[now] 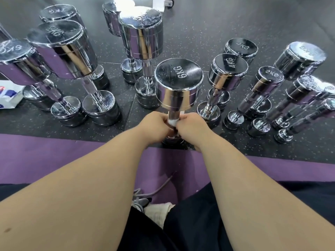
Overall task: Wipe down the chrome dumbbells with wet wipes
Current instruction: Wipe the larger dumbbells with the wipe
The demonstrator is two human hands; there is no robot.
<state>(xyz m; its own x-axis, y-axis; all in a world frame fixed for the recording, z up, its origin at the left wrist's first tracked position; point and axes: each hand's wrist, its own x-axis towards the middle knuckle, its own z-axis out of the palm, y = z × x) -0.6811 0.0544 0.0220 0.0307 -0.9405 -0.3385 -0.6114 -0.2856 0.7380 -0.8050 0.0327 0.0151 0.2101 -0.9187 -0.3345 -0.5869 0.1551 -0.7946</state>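
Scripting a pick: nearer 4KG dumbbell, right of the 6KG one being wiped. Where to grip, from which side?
Grip the 4KG dumbbell by its narrow handle between the heads. It stands on end, so close on it sideways, likely from the near side: the 6KG dumbbell, 2KG dumbbell and second 4KG flank the rest. Heads look too wide, slick.

We see a purple mat [54,156] across the near side. Beyond the mat spreads a black rubber floor [217,24], flecked with pale specks and cut by thin seams. Far beyond the mat stands a white frame [160,3] on a black caster [170,1].
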